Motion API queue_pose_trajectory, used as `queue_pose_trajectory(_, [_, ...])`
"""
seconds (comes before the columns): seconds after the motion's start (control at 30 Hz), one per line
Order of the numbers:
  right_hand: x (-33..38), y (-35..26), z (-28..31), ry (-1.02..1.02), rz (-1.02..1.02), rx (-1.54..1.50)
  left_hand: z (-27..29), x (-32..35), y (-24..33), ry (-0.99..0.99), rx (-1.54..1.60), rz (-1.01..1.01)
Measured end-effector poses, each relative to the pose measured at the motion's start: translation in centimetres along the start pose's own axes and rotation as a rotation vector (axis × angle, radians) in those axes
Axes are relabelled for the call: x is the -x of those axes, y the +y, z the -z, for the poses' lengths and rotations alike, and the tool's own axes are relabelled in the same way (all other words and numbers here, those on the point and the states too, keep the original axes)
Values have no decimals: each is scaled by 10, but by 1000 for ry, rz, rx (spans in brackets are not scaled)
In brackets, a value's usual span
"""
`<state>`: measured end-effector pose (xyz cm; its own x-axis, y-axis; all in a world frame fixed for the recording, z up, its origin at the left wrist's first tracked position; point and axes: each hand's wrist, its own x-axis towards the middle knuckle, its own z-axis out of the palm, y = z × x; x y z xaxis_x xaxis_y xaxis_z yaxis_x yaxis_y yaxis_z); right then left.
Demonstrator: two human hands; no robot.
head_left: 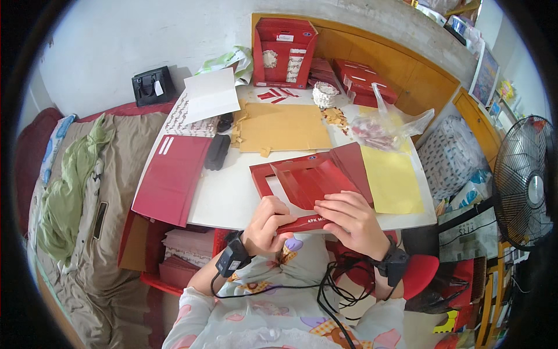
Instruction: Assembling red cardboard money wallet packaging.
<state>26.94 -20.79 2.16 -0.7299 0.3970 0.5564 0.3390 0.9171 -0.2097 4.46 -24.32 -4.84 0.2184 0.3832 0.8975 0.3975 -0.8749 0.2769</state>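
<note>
A red cardboard box (311, 181) with a cut-out window lies tilted at the table's front edge, partly over my lap. My left hand (267, 225) pinches its near left corner, fingers curled and thumb along the edge. Across its near right edge rests my right hand (351, 224), fingers bent over the top and thumb lower down, gripping the rim. A darker red panel (354, 168) extends from the box's far right side, beside a yellow sheet (392, 180). The undersides of both grips are hidden.
Left on the white table are dark red flat sheets (171, 180) and a black case (217, 152). Behind the box lie a tan board (285, 128), a white roll (324, 94) and a clear plastic bag (383, 125). A fan (523, 180) stands right; black cables (334, 285) cross my lap.
</note>
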Motion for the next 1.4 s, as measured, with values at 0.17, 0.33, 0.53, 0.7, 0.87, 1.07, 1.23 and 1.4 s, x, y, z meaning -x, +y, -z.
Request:
queue_pose_trajectory(0.17, [7,5,-10,22,10,8,-1,1,-1,1,14,7])
queue_pose_trajectory(0.33, [8,9,-16,79,11,-19,-3,1,-2,-2,7,3])
queue_pose_trajectory(0.53, [10,12,-19,96,13,-24,-4,0,-2,5,32,-2])
queue_pose_trajectory(0.7, [8,8,-9,132,-30,15,-1,1,-1,26,30,35])
queue_pose_trajectory(0.87, [34,27,3,243,-62,97,10,5,-9,102,22,52])
queue_pose_trajectory(1.07, [38,22,-7,419,-341,-288,16,3,-9,182,51,83])
queue_pose_trajectory(1.23, [33,30,-11,392,-301,-563,21,5,-7,184,67,75])
queue_pose_trajectory(1.4, [35,35,-15,262,-294,-726,23,6,-6,181,64,72])
